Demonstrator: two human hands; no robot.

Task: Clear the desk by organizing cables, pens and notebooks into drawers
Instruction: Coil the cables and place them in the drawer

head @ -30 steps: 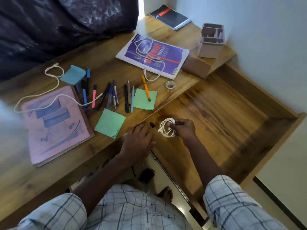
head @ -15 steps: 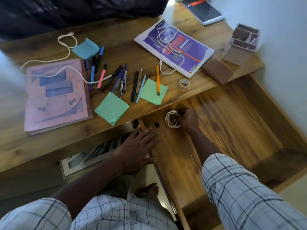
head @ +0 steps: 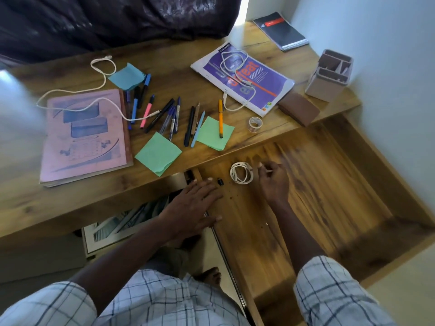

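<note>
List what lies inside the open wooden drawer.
Inside the open wooden drawer lie a coiled white cable and a small black object. The right hand is beside the coil. The checked sleeve and forearm cover part of the drawer floor.

purple notebook (head: 266,78): we are reading "classmate" along its top edge | same cover: we are making out big orange letters ending "eat", the start crossed by a white cable (head: 222,64) | black notebook (head: 280,30): we are seeing a red label, print too small to read
</note>
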